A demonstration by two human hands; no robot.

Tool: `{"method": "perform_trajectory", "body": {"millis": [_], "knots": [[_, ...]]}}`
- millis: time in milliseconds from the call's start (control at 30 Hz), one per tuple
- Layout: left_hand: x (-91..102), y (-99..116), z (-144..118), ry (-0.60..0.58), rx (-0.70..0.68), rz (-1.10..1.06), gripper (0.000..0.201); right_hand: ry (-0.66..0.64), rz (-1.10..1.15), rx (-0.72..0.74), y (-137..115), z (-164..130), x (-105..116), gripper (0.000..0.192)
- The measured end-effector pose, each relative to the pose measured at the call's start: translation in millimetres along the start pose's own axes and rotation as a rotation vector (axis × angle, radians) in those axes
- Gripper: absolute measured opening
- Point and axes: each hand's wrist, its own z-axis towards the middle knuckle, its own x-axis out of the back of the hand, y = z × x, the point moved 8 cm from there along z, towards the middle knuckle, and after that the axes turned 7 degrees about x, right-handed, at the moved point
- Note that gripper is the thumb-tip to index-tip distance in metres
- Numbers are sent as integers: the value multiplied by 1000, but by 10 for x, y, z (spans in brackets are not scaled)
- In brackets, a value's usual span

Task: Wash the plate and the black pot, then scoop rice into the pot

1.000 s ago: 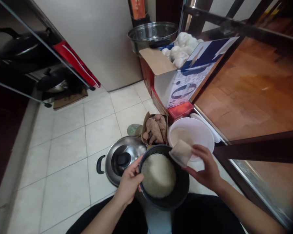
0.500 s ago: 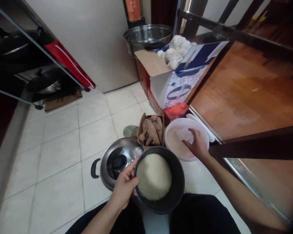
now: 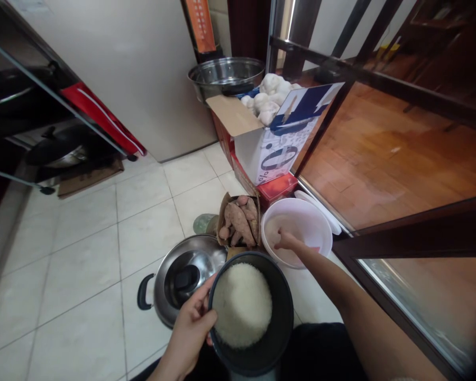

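Observation:
My left hand (image 3: 193, 323) is closed on the rim of a dark inner pot (image 3: 281, 296), thumb on the outside near the lip. White rice (image 3: 244, 307) lies heaped in the pot, mostly toward its left side. My right hand (image 3: 287, 239) reaches down into a white plastic tub (image 3: 321, 217), which holds a pale layer that looks like rice. Its fingertips are hidden in or against that layer, so whether they hold anything cannot be seen. A steel pan with a glass-like lid and black handle (image 3: 145, 292) sits on the floor left of the pot.
Sweet potatoes (image 3: 240, 222) fill a small box ahead of the pot. Behind stands a carton (image 3: 277, 153) with garlic bulbs (image 3: 267, 98) on top, beside a steel pot (image 3: 226, 69). A glass door (image 3: 400, 159) borders the right; a pan rack (image 3: 63, 148) stands left.
My right hand has moved down and left, deeper into the white tub. My left hand still holds the pot. The view has shifted slightly, so things appear further left and lower.

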Motion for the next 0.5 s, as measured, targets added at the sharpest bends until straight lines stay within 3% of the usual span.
{"method": "perform_trajectory", "body": {"millis": [200, 400, 500], "knots": [[7, 26, 34, 8, -18, 32, 88, -153, 144, -149, 218, -51, -31, 67], [-12, 15, 26, -4, -6, 32, 87, 30, 106, -112, 108, -46, 64, 78], [-3, 8, 10, 5, -5, 22, 88, -13, 106, -89, 41, -5, -64, 77]]}}
